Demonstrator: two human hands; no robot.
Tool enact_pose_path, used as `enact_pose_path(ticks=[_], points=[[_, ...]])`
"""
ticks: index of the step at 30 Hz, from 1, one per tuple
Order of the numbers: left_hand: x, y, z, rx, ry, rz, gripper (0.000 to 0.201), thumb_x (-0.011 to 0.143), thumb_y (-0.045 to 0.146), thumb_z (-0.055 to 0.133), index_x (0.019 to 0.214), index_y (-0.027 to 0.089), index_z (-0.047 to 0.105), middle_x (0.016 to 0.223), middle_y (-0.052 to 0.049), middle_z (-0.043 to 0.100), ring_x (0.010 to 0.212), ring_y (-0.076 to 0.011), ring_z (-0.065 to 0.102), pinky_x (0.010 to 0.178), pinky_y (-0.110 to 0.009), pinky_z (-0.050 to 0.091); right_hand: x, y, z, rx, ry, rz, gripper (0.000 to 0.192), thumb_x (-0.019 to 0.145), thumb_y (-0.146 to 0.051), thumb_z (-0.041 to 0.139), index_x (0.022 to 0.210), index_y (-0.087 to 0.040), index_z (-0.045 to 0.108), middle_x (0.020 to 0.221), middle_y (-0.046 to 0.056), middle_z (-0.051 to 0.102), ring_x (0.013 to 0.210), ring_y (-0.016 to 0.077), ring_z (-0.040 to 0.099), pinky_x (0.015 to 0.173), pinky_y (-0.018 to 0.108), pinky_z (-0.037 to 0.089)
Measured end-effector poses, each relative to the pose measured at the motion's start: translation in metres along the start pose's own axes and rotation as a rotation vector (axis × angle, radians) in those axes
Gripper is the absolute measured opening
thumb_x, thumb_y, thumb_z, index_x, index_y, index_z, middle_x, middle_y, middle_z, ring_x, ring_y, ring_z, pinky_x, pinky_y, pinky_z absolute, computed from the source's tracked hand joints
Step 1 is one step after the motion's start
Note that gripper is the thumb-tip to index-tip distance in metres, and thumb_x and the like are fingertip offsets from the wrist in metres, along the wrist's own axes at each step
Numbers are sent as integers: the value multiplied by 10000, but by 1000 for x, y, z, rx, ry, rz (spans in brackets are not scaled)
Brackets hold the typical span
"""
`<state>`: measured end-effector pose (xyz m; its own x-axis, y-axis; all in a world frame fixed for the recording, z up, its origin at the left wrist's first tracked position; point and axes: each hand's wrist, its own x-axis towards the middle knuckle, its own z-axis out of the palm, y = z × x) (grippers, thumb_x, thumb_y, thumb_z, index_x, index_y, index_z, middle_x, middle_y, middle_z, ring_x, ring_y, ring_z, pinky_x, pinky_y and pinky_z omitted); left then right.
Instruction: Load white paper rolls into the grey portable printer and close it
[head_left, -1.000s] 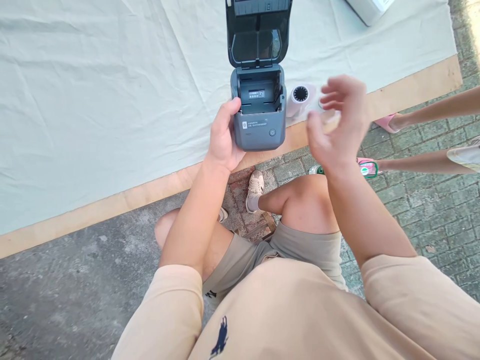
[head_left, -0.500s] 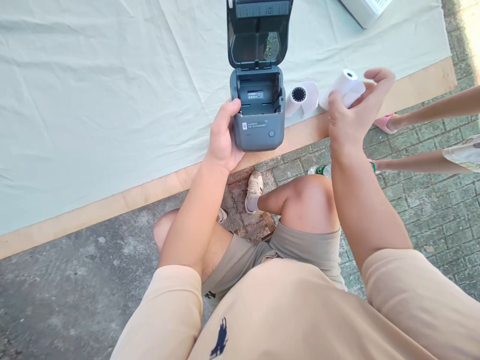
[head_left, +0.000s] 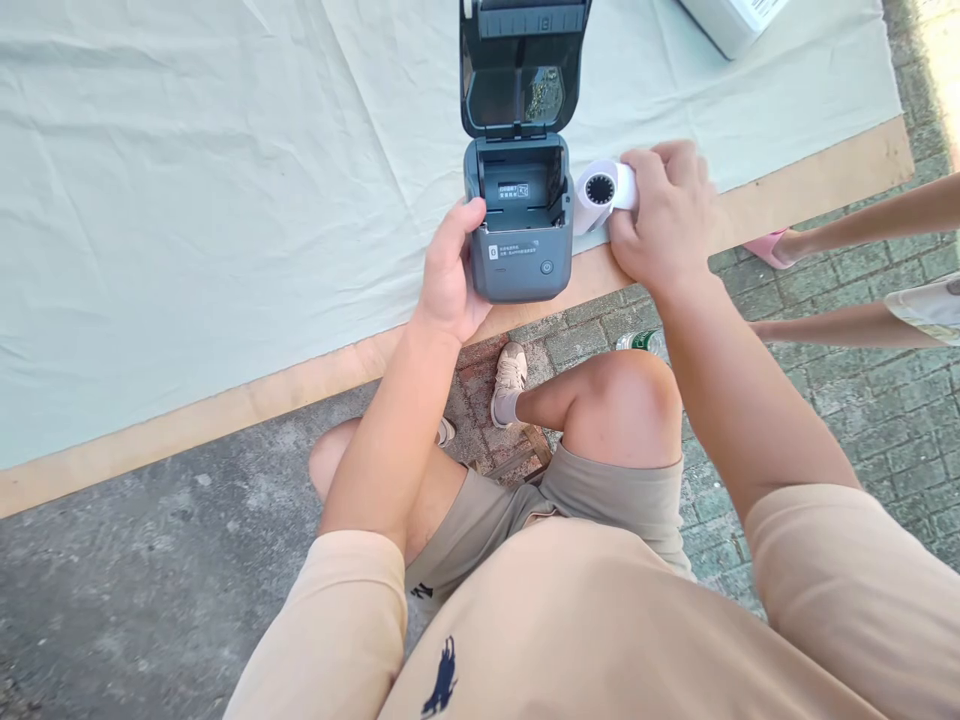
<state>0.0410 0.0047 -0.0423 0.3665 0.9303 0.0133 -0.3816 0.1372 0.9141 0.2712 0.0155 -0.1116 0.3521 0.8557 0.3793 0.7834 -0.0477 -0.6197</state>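
The person's left hand was closed around the left side of a dark blue-grey plastic box-shaped device with rounded corners, which stood over the near edge of the cloth-covered wooden tabletop. Whether its base rested there, I could not tell. The right hand was curled over a piece of white paper, near the same edge; I could not tell if it gripped this firmly.

In my judgement, the left hand needed to hold the device level, and the right fingers to press lightly, not pushing the upright white roll with black toothed core beside the device.

The device's button side faced the person; its opened lid pointed to the far edge, so its long axis ran from near to far. The roll's core end faced upward.
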Motion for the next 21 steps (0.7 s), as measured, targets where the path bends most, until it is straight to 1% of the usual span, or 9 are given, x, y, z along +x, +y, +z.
enact_pose_path(ticks=[3, 7, 10, 12, 14, 15, 16, 19, 21], points=[[1, -1, -1, -2, 5, -8, 386, 958, 513, 464, 983, 227, 721, 1086, -93, 748, 1275, -290, 679, 1062, -437, 627, 11, 4, -4, -53, 11, -60, 437, 786, -262, 653, 1220, -276, 708, 1365, 105, 513, 1146, 258, 368, 1093, 533, 297], [0, 0, 0, -5, -17, -9, 397, 974, 516, 453, 1018, 213, 706, 1105, -86, 743, 1186, -269, 703, 1014, -407, 631, 20, 13, -16, -19, 36, -39, 390, 732, -256, 731, 1122, -262, 716, 1125, 73, 612, 947, 178, 431, 982, 423, 355], [-1, 1, 1, -33, -66, -14, 361, 969, 511, 471, 1019, 227, 688, 1182, -76, 733, 1121, -247, 710, 999, -398, 626, 13, 3, -37, 212, 236, -86, 246, 791, -285, 666, 1026, -219, 696, 1013, 58, 652, 892, 168, 543, 795, 330, 371], [-2, 1, 1, -66, -85, -33, 312, 951, 505, 519, 980, 228, 660, 1211, -76, 725, 1120, -244, 707, 1008, -405, 620, 2, -17, -53, 374, 369, -270, 237, 880, -329, 598, 1052, -198, 696, 1012, 57, 675, 930, 174, 624, 719, 305, 369], [-2, 2, 2, -90, -83, -36, 278, 920, 497, 594, 946, 222, 628, 1179, -79, 729, 1076, -240, 705, 967, -401, 625, -10, -42, -65, 376, 329, -590, 280, 970, -412, 593, 1120, -203, 702, 1067, 50, 680, 979, 167, 644, 782, 315, 469], [-2, 2, 2, -95, -77, -31, 272, 908, 487, 626, 944, 217, 621, 1144, -74, 732, 1034, -229, 701, 948, -392, 624, -14, -55, -69, 306, 300, -694, 283, 1002, -439, 574, 1140, -228, 703, 1066, 40, 683, 993, 170, 645, 839, 336, 503], [-3, 2, 2, -96, -68, -22, 269, 899, 479, 650, 945, 217, 617, 1094, -66, 734, 994, -218, 692, 938, -383, 619, -16, -67, -70, 206, 266, -746, 283, 1024, -454, 549, 1162, -260, 702, 1079, 28, 688, 1009, 179, 644, 885, 368, 519], [-4, 2, 3, -92, -56, -3, 244, 892, 457, 690, 963, 234, 621, 939, -37, 699, 931, -195, 666, 992, -372, 589, -14, -91, -66, -104, 63, -673, 255, 1009, -429, 539, 1200, -346, 688, 1155, -5, 691, 1132, 257, 620, 957, 501, 514], [-5, 1, 4, -101, -65, 12, 227, 890, 423, 716, 979, 239, 616, 891, -23, 661, 885, -174, 645, 1036, -378, 574, -9, -97, -61, -202, -69, -587, 269, 951, -366, 596, 1205, -359, 683, 1178, -8, 689, 1186, 300, 595, 977, 565, 495]])
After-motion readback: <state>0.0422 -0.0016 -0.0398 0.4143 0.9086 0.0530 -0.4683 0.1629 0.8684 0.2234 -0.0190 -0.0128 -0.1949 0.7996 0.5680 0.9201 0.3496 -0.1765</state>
